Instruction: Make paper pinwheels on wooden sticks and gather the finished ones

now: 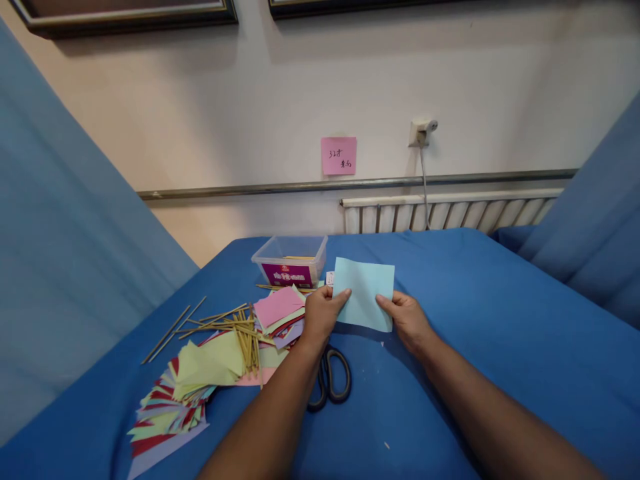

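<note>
A light blue sheet of paper (364,290) is held up between my two hands over the table. My left hand (321,313) pinches its left edge, thumb on the front face. On the opposite edge, my right hand (407,320) grips the sheet the same way, its fingers hidden behind the paper. Black-handled scissors (339,377) lie below the sheet, partly covered by my left forearm; their blades are out of sight. Close to my left hand is a stack of coloured papers with a pink sheet (279,305) on top.
A clear plastic box (295,260) with a purple label stands at the back. Thin wooden sticks (246,343) lie in a pile beside yellow-green sheets (213,360) and a fan of coloured strips (167,417). Blue cloth (500,333) covers the table. A radiator (450,212) lines the wall.
</note>
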Tool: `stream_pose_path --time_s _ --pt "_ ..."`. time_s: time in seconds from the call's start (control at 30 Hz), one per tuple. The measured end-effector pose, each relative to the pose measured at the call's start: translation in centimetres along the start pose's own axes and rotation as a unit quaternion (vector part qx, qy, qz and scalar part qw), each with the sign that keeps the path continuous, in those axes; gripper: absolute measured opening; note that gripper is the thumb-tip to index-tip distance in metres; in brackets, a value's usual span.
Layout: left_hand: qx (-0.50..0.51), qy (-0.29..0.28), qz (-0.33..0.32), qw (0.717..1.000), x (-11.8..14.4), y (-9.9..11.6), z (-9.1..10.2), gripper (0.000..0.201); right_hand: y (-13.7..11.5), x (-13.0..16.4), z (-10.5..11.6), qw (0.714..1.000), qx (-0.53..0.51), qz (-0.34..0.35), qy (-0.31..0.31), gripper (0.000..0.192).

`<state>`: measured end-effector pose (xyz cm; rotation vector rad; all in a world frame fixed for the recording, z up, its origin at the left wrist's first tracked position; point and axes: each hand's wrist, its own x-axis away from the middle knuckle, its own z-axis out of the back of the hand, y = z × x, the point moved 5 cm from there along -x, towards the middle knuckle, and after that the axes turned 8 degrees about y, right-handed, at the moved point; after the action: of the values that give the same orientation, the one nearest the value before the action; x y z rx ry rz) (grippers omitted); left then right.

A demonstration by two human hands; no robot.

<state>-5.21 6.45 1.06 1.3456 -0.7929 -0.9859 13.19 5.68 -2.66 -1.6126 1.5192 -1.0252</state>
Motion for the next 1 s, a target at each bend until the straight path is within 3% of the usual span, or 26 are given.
stream_pose_path --time_s 0.17,0.4,0.57,0.77,1.0 --pt "0.011 -0.04 0.005 0.999 -0.2 -0.4 -0.5 0.036 0.1 -0.6 1.2 0.996 0.024 0.039 0.074 0.038" --pt "0.084 -0.084 0.05 0.992 -0.2 -1.6 -1.4 0.026 0.5 -0.5 1.0 0.996 0.054 0.043 0.065 0.045" --pt "0.124 -0.122 0.094 0.98 0.1 -1.6 -1.8 0.03 0.5 -0.6 1.2 0.997 0.031 0.041 0.065 0.042" --pt "0.105 -0.093 0.089 0.986 0.3 -1.1 -1.4 0.033 0.6 -0.1 0.5 0.999 0.013 -0.004 0.029 0.045" --pt "0.085 -0.084 0.09 0.989 0.5 -0.7 -1.0 0.033 0.4 -0.2 0.7 0.998 0.04 0.002 0.058 0.046"
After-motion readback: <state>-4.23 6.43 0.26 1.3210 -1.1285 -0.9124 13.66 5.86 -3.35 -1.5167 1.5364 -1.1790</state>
